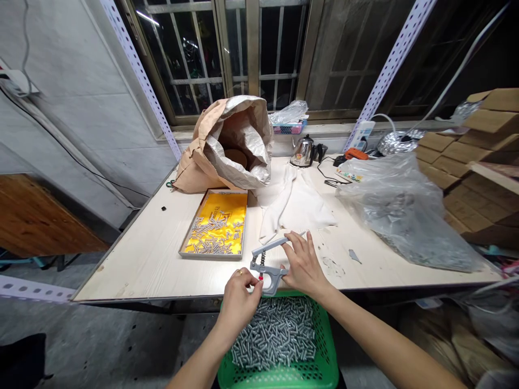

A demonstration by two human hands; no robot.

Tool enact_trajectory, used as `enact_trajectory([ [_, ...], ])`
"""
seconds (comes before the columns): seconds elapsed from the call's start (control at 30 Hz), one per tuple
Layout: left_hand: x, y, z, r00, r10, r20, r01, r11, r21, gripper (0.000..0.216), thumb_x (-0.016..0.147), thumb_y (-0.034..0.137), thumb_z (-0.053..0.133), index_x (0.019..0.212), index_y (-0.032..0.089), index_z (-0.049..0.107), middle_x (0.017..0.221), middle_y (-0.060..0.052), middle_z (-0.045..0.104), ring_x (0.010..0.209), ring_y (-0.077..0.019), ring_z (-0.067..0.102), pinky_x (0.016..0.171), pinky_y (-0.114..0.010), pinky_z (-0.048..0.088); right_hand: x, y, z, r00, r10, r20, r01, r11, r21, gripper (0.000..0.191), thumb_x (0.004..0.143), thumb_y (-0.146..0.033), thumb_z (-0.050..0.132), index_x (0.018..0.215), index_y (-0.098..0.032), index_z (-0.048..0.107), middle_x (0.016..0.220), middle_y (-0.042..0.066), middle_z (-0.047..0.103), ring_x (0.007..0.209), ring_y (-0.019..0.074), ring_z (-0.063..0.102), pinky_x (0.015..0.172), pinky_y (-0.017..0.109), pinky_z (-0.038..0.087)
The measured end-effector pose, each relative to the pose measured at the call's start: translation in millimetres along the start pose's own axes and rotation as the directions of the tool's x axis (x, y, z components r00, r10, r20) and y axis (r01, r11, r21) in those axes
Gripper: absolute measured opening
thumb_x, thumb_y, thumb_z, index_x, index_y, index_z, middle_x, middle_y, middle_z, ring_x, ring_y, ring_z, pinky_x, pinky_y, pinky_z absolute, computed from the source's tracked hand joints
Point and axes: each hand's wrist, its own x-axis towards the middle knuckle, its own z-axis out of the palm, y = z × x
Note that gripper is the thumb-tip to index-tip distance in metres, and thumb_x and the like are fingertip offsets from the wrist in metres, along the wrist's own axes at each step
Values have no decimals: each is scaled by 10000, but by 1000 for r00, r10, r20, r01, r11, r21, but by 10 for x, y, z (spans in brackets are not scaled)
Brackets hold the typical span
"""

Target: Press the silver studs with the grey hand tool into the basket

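Observation:
A grey hand press [274, 274] with a spring and a long lever is held over the table's front edge. My right hand [302, 265] is closed around its lever and frame from the right. At the press's jaw, beside a small red tip, my left hand [242, 296] pinches with thumb and forefinger; whatever is between them is too small to make out. Below both hands, a green plastic basket [329, 346] holds many small silvery metal pieces [278, 332]. Left of the press lies a shallow tray [244, 237] lined with yellow cloth, with similar small metal pieces scattered in it.
A large paper sack [194, 162] gapes behind the tray. White cloth [300, 205] lies mid-table, with a metal kettle [302, 151] behind it. On the right are a clear plastic bag [401, 210], glasses [337, 182], a power strip [362, 134] and stacked cardboard boxes [466, 189].

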Motion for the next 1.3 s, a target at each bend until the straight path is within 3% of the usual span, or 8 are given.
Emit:
enact_trajectory([
  [0.37, -297, 131, -159, 998, 31, 50, -37, 992, 120, 203, 772, 255, 515, 583, 195, 558, 701, -67, 561, 752, -225, 526, 678, -312, 357, -232, -137, -33, 999, -45, -10, 46, 998, 34, 619, 616, -152, 458, 1225, -44, 454, 1383, 171, 376, 1328, 284, 256, 1122, 526, 113],
  [0.6, -333, 45, -409, 952, -96, 291, 157, 968, -194, 232, 723, 260, 581, 516, 175, 520, 611, -4, 514, 615, -144, 480, 607, -255, 358, -431, -34, 12, 989, -84, 120, 80, 996, 41, 811, 541, -116, 434, 1335, -12, 309, 1478, 166, 202, 1374, 281, 131, 1112, 524, 155],
  [0.73, -376, -115, -562, 892, -23, 451, 76, 992, -99, 179, 760, 323, 581, 662, 183, 634, 717, -22, 614, 704, -158, 540, 681, -252, 394, -500, 157, 64, 998, 8, 67, -8, 1000, -6, 747, 559, -117, 441, 1296, -30, 350, 1473, 165, 214, 1376, 282, 116, 1104, 542, 168],
  [0.8, -208, -239, -645, 920, -21, 392, 20, 1000, 6, 180, 786, 332, 547, 775, 197, 665, 800, -41, 651, 764, -180, 564, 728, -268, 409, -495, 215, 77, 998, 27, 57, -27, 1000, -11, 689, 571, -121, 448, 1252, -38, 389, 1470, 166, 218, 1377, 286, 109, 1105, 547, 163],
  [0.87, 135, -409, -753, 990, -21, 138, -5, 983, 183, 217, 818, 304, 484, 833, 184, 664, 852, -73, 657, 805, -209, 573, 766, -300, 414, -461, 234, 81, 998, 40, 39, -40, 999, -15, 650, 581, -122, 454, 1224, -40, 408, 1465, 169, 227, 1376, 290, 106, 1108, 548, 155],
  [0.93, 577, -600, -874, 998, 35, -49, -13, 918, 396, 233, 810, 231, 447, 848, 156, 664, 901, -112, 650, 874, -245, 572, 818, -331, 402, -409, 226, 75, 999, 45, 14, -44, 999, -16, 642, 585, -115, 455, 1222, -46, 408, 1459, 167, 242, 1376, 289, 109, 1109, 549, 146],
  [1.1, 1380, -910, -1010, 999, 2, 42, -27, 796, 605, 251, 663, 49, 486, 802, 144, 672, 931, -132, 645, 963, -267, 543, 847, -320, 391, -295, 207, 46, 999, 31, -35, -31, 999, -14, 668, 579, -95, 453, 1245, -62, 399, 1457, 165, 249, 1372, 294, 128, 1104, 555, 140],
  [1.3, 1493, -965, -922, 996, -50, 69, 1, 818, 575, 154, 601, 17, 521, 608, 143, 609, 716, -127, 641, 799, -253, 579, 742, -312, 404, -253, 275, 45, 998, 37, -43, -38, 999, -29, 676, 579, -102, 465, 1251, -87, 398, 1453, 164, 262, 1370, 291, 141, 1098, 564, 138],
])
